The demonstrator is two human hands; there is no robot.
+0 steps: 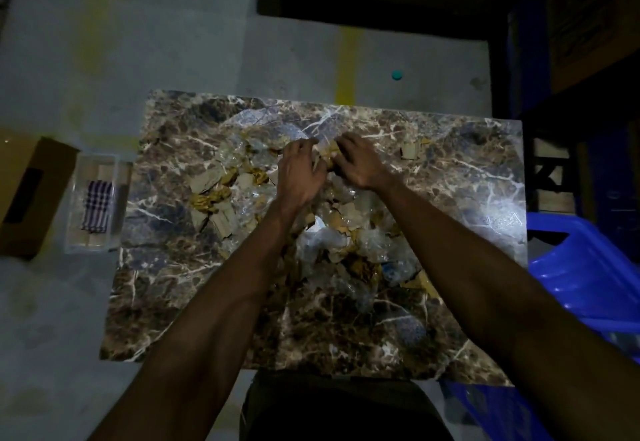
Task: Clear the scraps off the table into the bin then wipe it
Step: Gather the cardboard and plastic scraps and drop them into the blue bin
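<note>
Filling most of the view, the marble-pattern table carries the scraps, a loose spread of torn cardboard, yellow crumpled paper and clear plastic film that runs from the far middle down to the near centre. None of it has reached the bin yet, so I judge the clearing step is only beginning.

On the person's right, just beside the table edge, stands the blue bin; its opening is close to the tabletop, probably so that scraps can be dropped in with a short move. I cannot tell what it holds inside.

On the floor to the left lies a brown cardboard box, and touching it a clear plastic tray with a checked cloth folded inside, most likely kept for the wiping afterwards.

Both hands meet at the far part of the pile. The left hand has its fingers curled into the scraps, and the right hand curls over a pale cardboard piece, so both seem to gather a bunch together.

A small teal cap lies on the floor beyond the table.
</note>
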